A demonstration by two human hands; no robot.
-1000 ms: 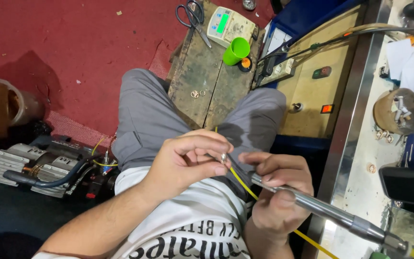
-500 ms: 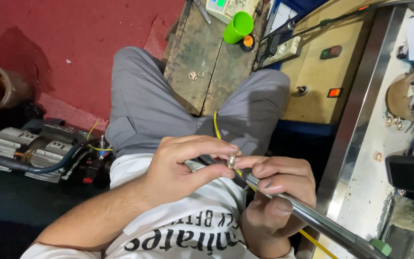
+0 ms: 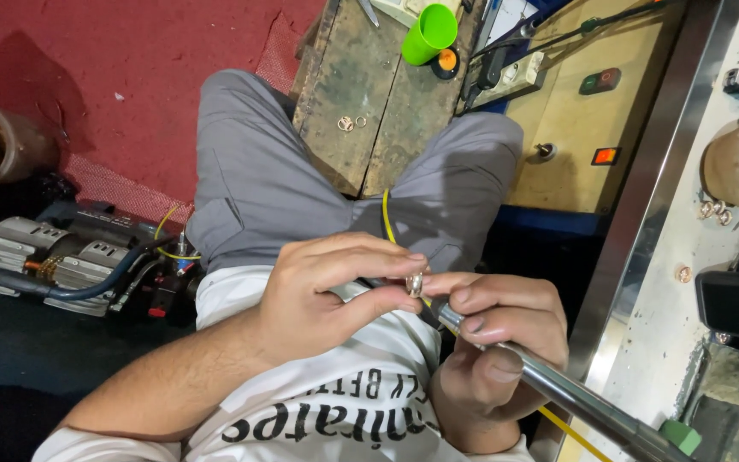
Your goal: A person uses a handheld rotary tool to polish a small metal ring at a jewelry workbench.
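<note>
My right hand (image 3: 493, 346) grips a long polished metal rod (image 3: 558, 389) that slants down to the lower right. My left hand (image 3: 331, 287) pinches a small metal ring (image 3: 416, 282) at the rod's thin end, thumb and forefinger closed on it. A yellow wire (image 3: 387, 218) curves up from between my hands over my grey trousers. Both hands are held over my lap, above a white printed shirt.
A worn wooden block (image 3: 369, 94) stands between my knees with two small rings (image 3: 351, 123) on it and a green cup (image 3: 428, 34) behind. A tan control box (image 3: 592, 120) with buttons and a steel-edged bench (image 3: 669, 171) lie to the right. A ribbed machine with hoses (image 3: 70, 265) sits left.
The view has tilted downward, so my hands sit lower and nearer in the frame. My left fingers have slid along the rod's tip and closed on the small ring.
</note>
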